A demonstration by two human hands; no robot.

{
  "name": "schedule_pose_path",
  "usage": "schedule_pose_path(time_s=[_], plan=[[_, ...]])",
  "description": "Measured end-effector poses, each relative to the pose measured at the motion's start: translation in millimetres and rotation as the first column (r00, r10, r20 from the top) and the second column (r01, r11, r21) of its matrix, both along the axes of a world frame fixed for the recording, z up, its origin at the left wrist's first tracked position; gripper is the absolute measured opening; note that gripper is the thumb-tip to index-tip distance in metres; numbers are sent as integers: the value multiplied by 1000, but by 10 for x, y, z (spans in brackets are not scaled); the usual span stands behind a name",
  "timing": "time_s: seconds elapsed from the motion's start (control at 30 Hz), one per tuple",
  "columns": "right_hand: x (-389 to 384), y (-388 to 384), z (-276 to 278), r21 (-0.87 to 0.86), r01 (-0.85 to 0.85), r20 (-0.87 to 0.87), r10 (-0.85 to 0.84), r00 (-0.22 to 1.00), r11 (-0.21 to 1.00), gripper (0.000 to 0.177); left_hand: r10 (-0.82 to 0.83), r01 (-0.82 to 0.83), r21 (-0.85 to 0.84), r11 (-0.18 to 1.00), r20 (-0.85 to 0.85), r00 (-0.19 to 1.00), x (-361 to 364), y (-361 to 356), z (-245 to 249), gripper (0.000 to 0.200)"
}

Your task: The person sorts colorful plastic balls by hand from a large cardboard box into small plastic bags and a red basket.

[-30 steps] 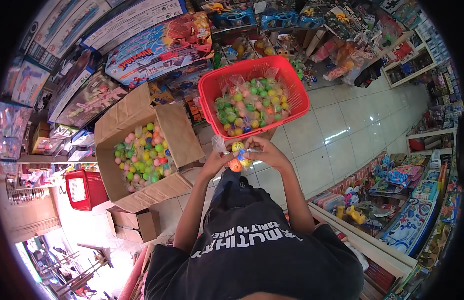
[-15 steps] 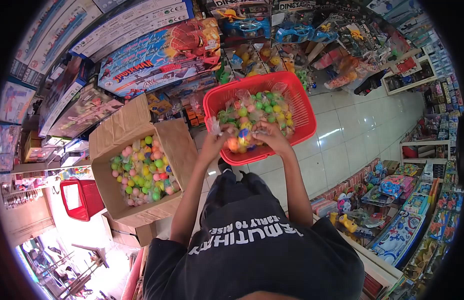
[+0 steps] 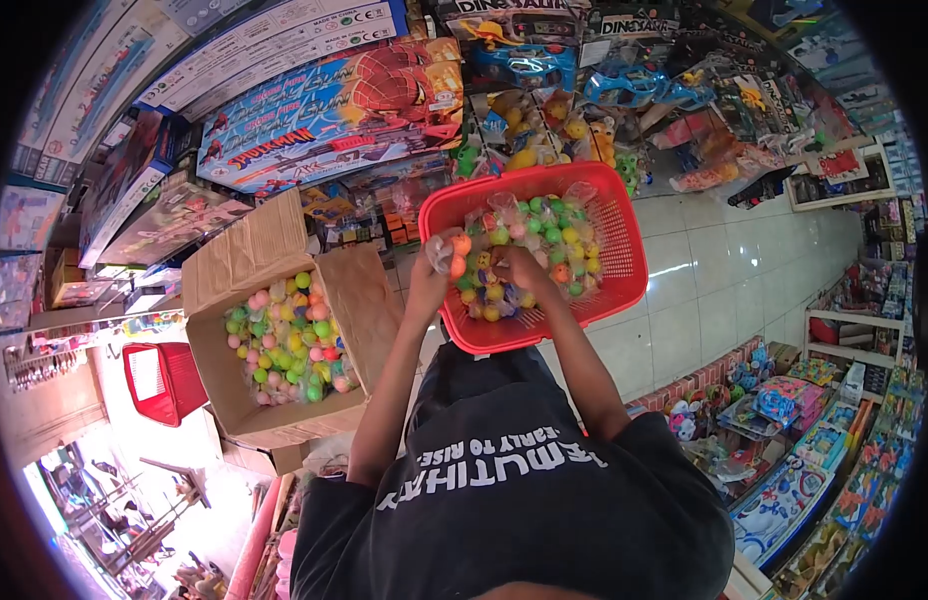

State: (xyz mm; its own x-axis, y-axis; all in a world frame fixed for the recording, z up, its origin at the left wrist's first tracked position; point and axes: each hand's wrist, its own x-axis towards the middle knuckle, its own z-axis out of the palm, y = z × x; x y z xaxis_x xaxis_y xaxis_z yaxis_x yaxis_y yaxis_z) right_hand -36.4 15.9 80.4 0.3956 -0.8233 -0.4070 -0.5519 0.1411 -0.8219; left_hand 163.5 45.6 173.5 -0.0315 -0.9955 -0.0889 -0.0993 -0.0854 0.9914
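Observation:
A red plastic basket [image 3: 624, 275] in front of me holds many small coloured balls [image 3: 544, 225] in clear plastic bags. At its left rim, my left hand [image 3: 429, 285] is closed around the clear wrapping of a bag of orange balls [image 3: 460, 257]. My right hand [image 3: 524, 270] reaches down inside the basket, fingers bent among the bagged balls. Its fingertips are partly hidden, so what they grip does not show clearly. Yellow and blue balls [image 3: 496, 293] lie just below that hand.
An open cardboard box [image 3: 209, 375] with more bagged balls stands to my left. Beyond it is another red basket [image 3: 174, 385]. Boxed toys [image 3: 334, 115] line the far side, and toy shelves [image 3: 794, 480] run along the right beside the tiled floor [image 3: 684, 290].
My hands have moved apart: the left now holds the orange balls at the rim, while the right has gone in among the other bags. The view has shifted slightly.

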Motion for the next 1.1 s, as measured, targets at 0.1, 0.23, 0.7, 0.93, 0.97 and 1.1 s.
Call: schedule_pose_path(time_s=[0.1,0.23,0.7,0.93,0.97,1.1], plan=[[83,25,-182,-249,-44,-250,-20,968,968,16,-32,42,-131,991,82,996,-67,-66,-159,26],[173,130,-98,-315,28,-304,-129,944,949,15,-3,11,89,996,-85,996,-158,-88,-178,25],[180,95,-146,-283,-67,-265,-11,964,957,21,219,-190,346,919,-46,975,-439,-404,-869,20],[327,44,-118,-314,-127,-482,-43,875,941,17,69,-118,138,983,319,945,-564,-594,-1554,29],[327,12,-39,-248,-133,-498,-8,867,960,17,69,-118,138,983,318,946,-578,-602,-1616,29],[294,-27,-82,-187,-153,-492,42,869,970,17,103,-138,142,980,231,968,-605,-655,-1755,38]])
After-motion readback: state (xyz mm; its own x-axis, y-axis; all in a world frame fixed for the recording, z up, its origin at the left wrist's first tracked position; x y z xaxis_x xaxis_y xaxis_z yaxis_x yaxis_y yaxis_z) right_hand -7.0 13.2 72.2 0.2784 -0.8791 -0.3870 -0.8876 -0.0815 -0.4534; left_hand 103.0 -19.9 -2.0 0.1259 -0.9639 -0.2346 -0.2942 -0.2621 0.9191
